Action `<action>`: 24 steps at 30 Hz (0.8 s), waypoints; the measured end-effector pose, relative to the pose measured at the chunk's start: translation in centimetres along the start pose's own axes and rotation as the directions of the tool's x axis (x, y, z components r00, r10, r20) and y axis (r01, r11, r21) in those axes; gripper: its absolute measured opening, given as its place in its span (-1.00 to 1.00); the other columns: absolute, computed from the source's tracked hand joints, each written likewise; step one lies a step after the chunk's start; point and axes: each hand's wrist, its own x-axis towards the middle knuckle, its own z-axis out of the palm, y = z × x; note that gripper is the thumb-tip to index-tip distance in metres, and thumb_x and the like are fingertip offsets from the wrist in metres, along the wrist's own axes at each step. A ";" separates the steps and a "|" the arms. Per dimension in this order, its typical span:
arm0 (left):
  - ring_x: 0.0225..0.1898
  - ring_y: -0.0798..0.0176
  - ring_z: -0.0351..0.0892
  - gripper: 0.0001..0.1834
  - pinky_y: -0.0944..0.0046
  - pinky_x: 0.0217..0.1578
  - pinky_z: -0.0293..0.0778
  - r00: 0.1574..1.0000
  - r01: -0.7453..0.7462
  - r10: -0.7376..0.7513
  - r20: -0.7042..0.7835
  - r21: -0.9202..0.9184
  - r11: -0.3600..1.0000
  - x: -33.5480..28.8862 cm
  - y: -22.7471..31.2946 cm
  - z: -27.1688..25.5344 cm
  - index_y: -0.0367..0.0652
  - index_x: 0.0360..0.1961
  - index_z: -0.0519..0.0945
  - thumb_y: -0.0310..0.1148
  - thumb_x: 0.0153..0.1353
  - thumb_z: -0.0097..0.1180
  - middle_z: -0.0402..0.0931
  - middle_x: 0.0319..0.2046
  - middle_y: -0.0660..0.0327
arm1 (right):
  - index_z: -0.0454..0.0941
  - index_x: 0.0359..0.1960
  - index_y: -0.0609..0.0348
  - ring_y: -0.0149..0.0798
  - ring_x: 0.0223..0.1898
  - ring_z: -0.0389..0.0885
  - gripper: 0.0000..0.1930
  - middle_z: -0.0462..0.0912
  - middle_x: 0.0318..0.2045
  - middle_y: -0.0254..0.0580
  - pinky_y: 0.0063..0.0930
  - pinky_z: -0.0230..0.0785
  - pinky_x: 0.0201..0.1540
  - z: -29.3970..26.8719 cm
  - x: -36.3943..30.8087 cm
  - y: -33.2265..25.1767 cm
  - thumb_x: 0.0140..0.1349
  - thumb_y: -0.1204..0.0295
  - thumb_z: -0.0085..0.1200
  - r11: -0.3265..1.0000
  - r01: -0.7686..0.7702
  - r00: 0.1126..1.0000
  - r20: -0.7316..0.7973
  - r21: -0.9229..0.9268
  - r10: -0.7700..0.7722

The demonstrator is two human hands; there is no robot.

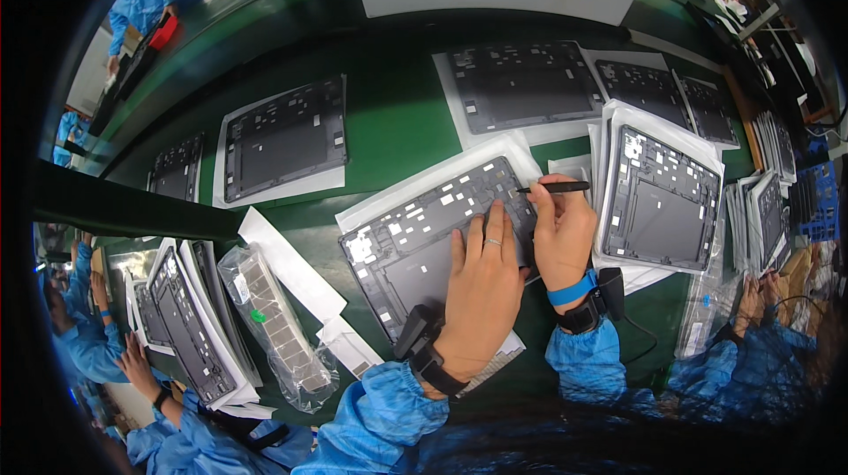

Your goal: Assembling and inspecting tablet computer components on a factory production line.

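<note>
My left hand lies flat, fingers spread and released, pressing on the dark grey tablet back cover that sits tilted on a white sheet on the green counter, right in front of me. A ring shows on one finger and a black wrist device is strapped at the cuff of my blue sleeve. My right hand is clenched around a thin black stylus-like tool, held nearly level with its tip pointing left and touching the far right edge of the cover; a blue band and a black wrist device sit on that wrist. Just to the right, another open tablet cover rests on a stack of white sheets, and further right more covers stand in a row. On the far side lie three more covers on white sheets, one to the left and a larger one far right of centre. Near left, a clear plastic bag of small grey pads lies beside white paper strips, with another stack of covers beyond it. A person in blue works at the lower left.
</note>
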 end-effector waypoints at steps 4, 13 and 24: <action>0.42 -0.15 0.28 -0.19 -0.25 0.44 0.26 1.000 0.011 -0.011 0.004 0.006 1.000 0.0 0.2 -0.5 -0.45 0.36 0.42 -0.21 0.19 0.41 0.23 0.49 -0.05 | 0.60 -0.11 0.35 -0.03 -0.34 0.76 -0.88 0.74 -0.33 0.09 -0.25 0.56 -0.25 -0.1 0.1 -0.3 0.43 0.52 0.17 0.999 0.044 0.999 -0.006 -0.012 -0.044; 0.39 -0.11 0.32 -0.21 -0.28 0.42 0.27 0.997 -0.040 0.042 -0.068 0.031 0.999 1.8 0.5 0.5 -0.40 0.41 0.39 -0.26 0.19 0.31 0.31 0.42 -0.02 | 0.59 -0.04 0.38 -0.20 -0.20 0.82 -0.85 0.77 -0.28 0.02 -0.41 0.61 -0.21 -0.5 0.2 -0.3 0.43 0.59 0.18 0.998 0.005 0.999 0.040 -0.062 -0.002; 0.46 -0.10 0.27 -0.19 -0.36 0.43 0.20 0.996 -0.088 0.082 0.040 0.179 0.980 0.9 -0.3 0.9 -0.31 0.46 0.35 -0.09 0.29 0.25 0.28 0.46 -0.02 | 0.55 0.05 0.30 -0.31 -0.03 0.61 -0.78 0.67 -0.07 -0.12 -0.39 0.42 0.18 -2.0 -0.2 -9.1 0.58 0.38 0.04 0.891 0.179 0.980 -0.154 0.416 -0.125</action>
